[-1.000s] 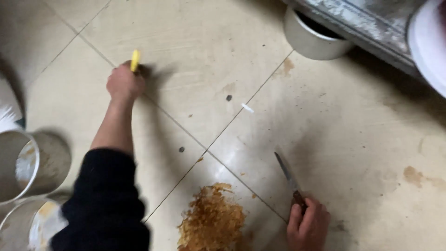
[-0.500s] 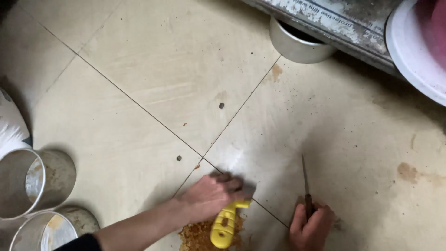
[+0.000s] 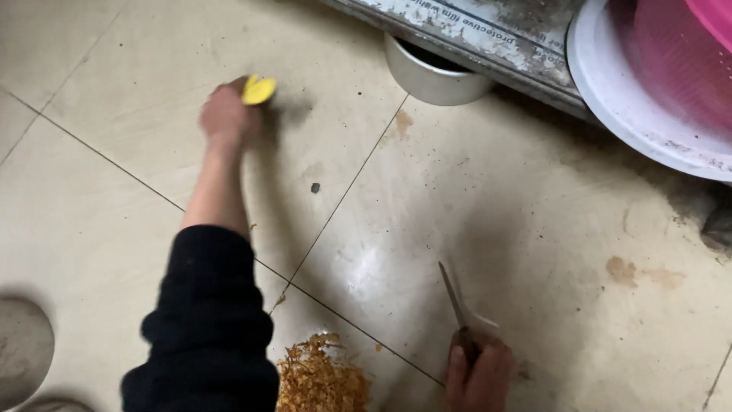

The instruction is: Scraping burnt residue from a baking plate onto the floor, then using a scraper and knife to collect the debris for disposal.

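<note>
My left hand (image 3: 227, 114) is stretched far out over the tiled floor, gripping a small yellow-handled tool (image 3: 258, 90) whose working end is hidden under the hand. The arm wears a black sleeve (image 3: 206, 320). My right hand (image 3: 479, 374) rests low at the bottom edge, closed around the dark handle of a knife (image 3: 456, 301) whose thin blade points away from me, lying close to the floor. A pile of orange-brown shavings (image 3: 320, 378) lies on the tile between my two arms.
A round metal pot (image 3: 435, 72) stands under the edge of a worn metal cabinet (image 3: 488, 38). A white basin (image 3: 625, 114) holding a pink colander (image 3: 679, 53) sits at the top right. A small dark speck (image 3: 315, 188) lies on the beige tile.
My left hand with the yellow tool swept from the shavings pile back out to the far left of the floor. The right hand with the knife stayed in place.
</note>
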